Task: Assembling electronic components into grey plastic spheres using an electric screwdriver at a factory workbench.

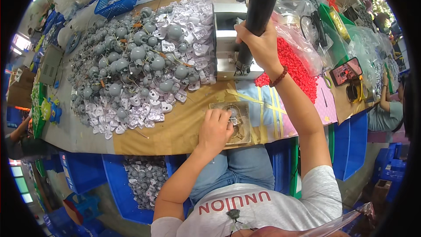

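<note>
Nearest the body, the left hand [215, 128] is pressing a small grey part [233, 113] into the square jig plate [239, 125] taped to the table [175, 127], fingers curled around the piece. Because those fingertips are sitting right on the part, the driver tip could be coming down on them, or the part could be twisting out of its seat if the hold is slackening. Further out, the right hand [258, 39] is clenching around the black electric screwdriver [258, 4], which is hanging above the grey metal box [230, 44], well apart from the jig; a slanted descent could be skidding off the screw head. Just beyond, the red beads [296, 68] are lying near the right wrist, where a sweeping forearm could be scattering them. Farthest, the heap of grey balls and white plates [140, 61] is spreading toward the jig, risking strays rolling under it
</note>
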The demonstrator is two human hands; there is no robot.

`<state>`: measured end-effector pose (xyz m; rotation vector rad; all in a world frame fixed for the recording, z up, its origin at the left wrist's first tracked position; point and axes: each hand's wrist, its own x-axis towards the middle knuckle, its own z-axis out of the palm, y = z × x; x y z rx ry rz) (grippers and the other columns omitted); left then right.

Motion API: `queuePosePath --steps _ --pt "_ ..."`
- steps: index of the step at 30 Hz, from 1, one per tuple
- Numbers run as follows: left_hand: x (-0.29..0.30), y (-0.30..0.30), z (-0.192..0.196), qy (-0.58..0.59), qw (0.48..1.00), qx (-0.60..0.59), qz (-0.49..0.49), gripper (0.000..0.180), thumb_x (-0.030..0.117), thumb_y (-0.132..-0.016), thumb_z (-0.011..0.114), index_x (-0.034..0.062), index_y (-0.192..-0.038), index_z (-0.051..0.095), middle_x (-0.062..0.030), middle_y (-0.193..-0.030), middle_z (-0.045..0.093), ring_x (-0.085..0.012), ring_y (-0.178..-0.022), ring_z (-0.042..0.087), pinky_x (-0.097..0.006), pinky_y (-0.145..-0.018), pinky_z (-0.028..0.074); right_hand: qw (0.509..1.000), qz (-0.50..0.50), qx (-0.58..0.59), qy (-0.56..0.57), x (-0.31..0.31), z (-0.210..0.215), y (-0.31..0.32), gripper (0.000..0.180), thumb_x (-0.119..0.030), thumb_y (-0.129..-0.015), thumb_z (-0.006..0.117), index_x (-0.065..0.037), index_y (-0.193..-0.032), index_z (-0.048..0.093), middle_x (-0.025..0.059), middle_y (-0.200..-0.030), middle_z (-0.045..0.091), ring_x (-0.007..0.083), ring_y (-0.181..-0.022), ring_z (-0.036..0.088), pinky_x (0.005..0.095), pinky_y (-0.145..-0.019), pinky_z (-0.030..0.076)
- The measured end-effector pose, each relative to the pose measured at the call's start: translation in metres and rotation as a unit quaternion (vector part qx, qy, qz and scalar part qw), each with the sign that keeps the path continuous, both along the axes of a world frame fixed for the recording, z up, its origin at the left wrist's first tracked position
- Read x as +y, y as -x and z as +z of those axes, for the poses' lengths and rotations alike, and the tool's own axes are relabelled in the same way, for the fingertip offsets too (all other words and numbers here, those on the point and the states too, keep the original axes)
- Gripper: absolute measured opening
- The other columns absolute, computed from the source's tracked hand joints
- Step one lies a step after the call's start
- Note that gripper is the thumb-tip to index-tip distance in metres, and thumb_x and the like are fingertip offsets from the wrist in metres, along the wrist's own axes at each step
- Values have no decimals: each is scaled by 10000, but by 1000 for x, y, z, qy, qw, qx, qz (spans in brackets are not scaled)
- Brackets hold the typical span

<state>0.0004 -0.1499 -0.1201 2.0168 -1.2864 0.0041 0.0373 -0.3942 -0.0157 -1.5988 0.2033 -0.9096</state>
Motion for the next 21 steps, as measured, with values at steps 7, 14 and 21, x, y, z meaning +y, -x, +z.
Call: queuePosePath --steps 7,14,21 --pt "1 2 -2 -7 1000 19 6 391 56 -744 761 28 -1115 638 -135 -1020 607 -360 -975 565 -444 -842 499 993 55 52 -89 54 -5 49 405 7 -821 763 -30 -1146 523 3 -807 623 99 -674 621 268 -609 517" --pt "0 0 -4 -14 1000 8 6 363 64 -770 717 57 -1121 628 -111 -1013 591 -337 -1018 560 -442 -809 522 990 132 44 -7 89 -30 91 592 101 -839 664 17 -1369 412 81 -814 636 146 -707 635 285 -651 524" --pt "-2 0 -5 0 1000 -4 9 309 66 -761 719 64 -1044 595 -107 -993 569 -330 -998 555 -438 -784 519 987 155 11 39 90 -48 98 826 120 -869 634 -34 -1539 176 91 -852 620 145 -723 615 283 -667 512"
